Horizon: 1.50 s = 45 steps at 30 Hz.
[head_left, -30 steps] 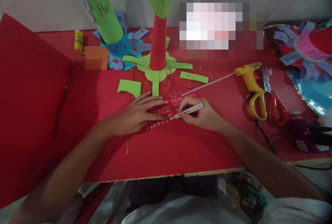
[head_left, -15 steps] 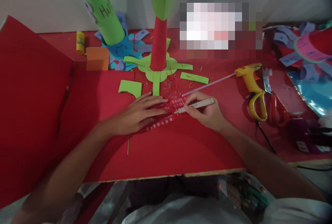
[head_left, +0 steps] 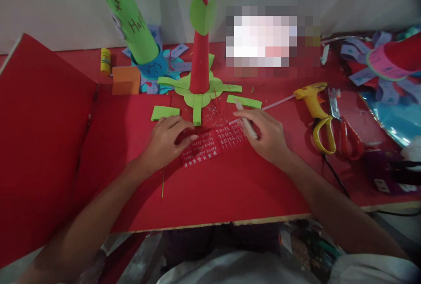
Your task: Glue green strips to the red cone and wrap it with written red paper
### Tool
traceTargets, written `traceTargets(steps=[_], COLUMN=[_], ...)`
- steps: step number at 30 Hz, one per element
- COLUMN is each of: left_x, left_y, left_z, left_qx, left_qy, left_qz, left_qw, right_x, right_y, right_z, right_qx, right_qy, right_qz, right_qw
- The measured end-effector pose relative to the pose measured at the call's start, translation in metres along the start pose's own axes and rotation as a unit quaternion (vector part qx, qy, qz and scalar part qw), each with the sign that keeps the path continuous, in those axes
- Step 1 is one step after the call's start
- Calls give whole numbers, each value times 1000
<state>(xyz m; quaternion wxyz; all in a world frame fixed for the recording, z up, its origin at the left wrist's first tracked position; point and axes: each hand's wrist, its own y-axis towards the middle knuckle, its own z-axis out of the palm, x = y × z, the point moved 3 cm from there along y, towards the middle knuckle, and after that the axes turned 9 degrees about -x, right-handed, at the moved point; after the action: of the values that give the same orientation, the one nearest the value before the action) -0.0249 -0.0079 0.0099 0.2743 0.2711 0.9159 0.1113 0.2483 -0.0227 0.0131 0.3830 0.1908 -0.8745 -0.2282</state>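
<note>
A red sheet with white writing and a row of stars (head_left: 204,149) lies on the red table. My left hand (head_left: 169,140) is at the sheet's left side, fingers bent and apart, holding nothing. My right hand (head_left: 266,137) grips a white pen (head_left: 248,127) over the sheet's right end. The pen's upper end points away from me toward a green strip (head_left: 244,101). Beyond the sheet stands a red paper cone (head_left: 199,64) with green leaf shapes on top and a green scalloped base. A green paper piece (head_left: 165,112) lies beyond my left fingers.
At the right are a yellow glue gun (head_left: 312,99) and scissors with yellow and red handles (head_left: 325,134). A green tube (head_left: 134,25), a glue stick (head_left: 105,61) and orange paper (head_left: 126,80) stand at the back left. A large red board (head_left: 42,143) rises at the left.
My left hand has drawn back and left off the sheet, uncovering more writing. My right hand has turned the pen and lifted it from the writing spot.
</note>
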Motion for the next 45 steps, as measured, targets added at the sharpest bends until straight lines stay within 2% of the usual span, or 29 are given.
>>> traceTargets(steps=[5,8,12,16,19,22,25,26,29,33,40,45], left_x=[3,6,13,16,15,12,11,10,9,7,-5,-13], left_y=[0,0,1,1,1,2,3,3,3,1,-3,-5], left_z=[3,4,4,5,5,4,3,3,3,5,10,13], left_qx=[58,69,76,70,29,-22,-41,-38,-28,-20,27,31], left_qy=[78,76,43,14,-8,-17,-10,-7,-2,4,6,1], left_qz=[-43,-53,-63,-51,-35,-24,-22,-22,-11,23,109,65], left_qw=[994,993,994,996,999,999,999,999,1000,1000,994,997], right_x=[-3,-11,-34,-56,-61,-53,-35,-28,-10,4,16,19], right_y=[4,8,10,10,11,12,11,10,6,1,-4,-4], right_z=[-3,-9,-16,-21,-23,-24,-18,-14,1,17,26,26], right_qx=[38,39,51,95,105,85,64,62,107,150,173,171], right_qy=[-18,-63,-143,-186,-201,-208,-159,-133,-83,-88,-78,-64], right_qz=[-23,-24,-7,-25,-47,-52,-60,-73,-106,-122,-134,-122], right_qw=[999,997,988,978,973,973,983,987,985,977,973,976])
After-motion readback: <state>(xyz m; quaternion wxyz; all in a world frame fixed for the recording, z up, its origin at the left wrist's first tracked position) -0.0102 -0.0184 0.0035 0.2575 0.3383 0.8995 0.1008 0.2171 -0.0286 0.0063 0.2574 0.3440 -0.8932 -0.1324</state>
